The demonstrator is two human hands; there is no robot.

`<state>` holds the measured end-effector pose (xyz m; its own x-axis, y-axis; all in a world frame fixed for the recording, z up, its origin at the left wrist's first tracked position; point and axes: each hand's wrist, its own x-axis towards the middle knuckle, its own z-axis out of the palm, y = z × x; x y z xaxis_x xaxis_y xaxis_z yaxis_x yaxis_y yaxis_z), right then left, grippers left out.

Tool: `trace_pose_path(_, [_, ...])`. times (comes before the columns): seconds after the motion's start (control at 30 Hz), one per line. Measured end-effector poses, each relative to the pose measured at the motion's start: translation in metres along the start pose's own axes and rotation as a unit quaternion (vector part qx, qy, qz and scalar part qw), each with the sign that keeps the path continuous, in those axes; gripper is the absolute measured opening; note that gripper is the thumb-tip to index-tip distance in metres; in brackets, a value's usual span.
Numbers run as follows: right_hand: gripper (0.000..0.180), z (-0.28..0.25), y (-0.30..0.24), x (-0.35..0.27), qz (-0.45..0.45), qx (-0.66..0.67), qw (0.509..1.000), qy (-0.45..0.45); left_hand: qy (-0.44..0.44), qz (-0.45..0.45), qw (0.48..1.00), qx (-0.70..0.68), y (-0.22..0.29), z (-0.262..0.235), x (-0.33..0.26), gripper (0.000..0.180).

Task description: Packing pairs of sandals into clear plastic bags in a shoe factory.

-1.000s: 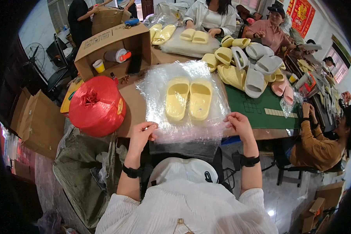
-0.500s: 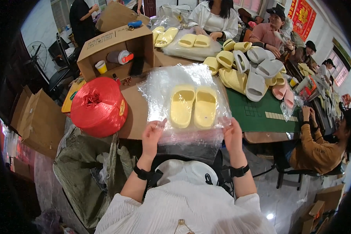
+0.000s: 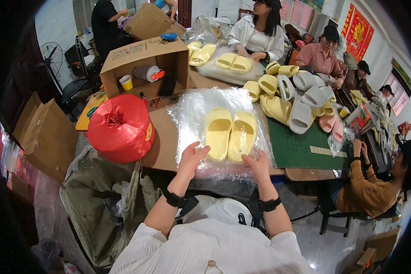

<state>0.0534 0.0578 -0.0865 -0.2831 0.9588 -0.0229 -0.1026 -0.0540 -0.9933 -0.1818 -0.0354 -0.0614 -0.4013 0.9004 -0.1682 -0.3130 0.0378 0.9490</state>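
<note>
A pair of pale yellow slippers (image 3: 218,137) lies side by side on a stack of clear plastic bags (image 3: 194,109), heels toward me. Glossy film seems to cover the slippers. By the heel of the left slipper, my left hand (image 3: 193,160) pinches the front part of the clear bag, thumb close to the sole. My right hand (image 3: 259,165) grips the same film beside the right slipper's heel, its thumb at the heel edge. Both hands are at the table's near edge, with black straps round the wrists.
A big red roll of twine (image 3: 119,130) stands at left before an open cardboard box (image 3: 144,59) with a cup and bottle. Yellow and grey slippers (image 3: 301,98) are piled at right by a green mat (image 3: 287,150). Co-workers sit beyond; a sack (image 3: 109,205) hangs at lower left.
Both hands have moved inward from the bag's corners to the slippers' heels, thumbs now over the film. The view has shifted, so the table sits slightly lower.
</note>
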Motion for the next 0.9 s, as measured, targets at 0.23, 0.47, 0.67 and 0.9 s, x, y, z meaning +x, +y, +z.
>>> trace_pose_path(0.23, [0.042, 0.013, -0.025, -0.027, 0.037, 0.139, 0.99, 0.001, -0.08, -0.033, 0.996, 0.005, 0.002, -0.003, -0.001, 0.054])
trace_pose_path(0.47, [0.055, 0.017, -0.031, -0.036, -0.052, 0.077, 0.995, 0.034, -0.091, -0.047, 0.995, -0.017, -0.007, -0.001, -0.007, 0.042])
trace_pose_path(0.67, [0.065, 0.038, -0.017, -0.044, -0.18, -0.208, 0.956, 0.102, -0.14, -0.023, 0.96, -0.241, -0.008, 0.019, -0.032, 0.045])
trace_pose_path(0.9, [0.081, 0.052, -0.024, -0.061, -0.116, -0.069, 0.99, -0.036, -0.133, 0.051, 0.97, -0.196, -0.005, 0.02, -0.057, 0.046])
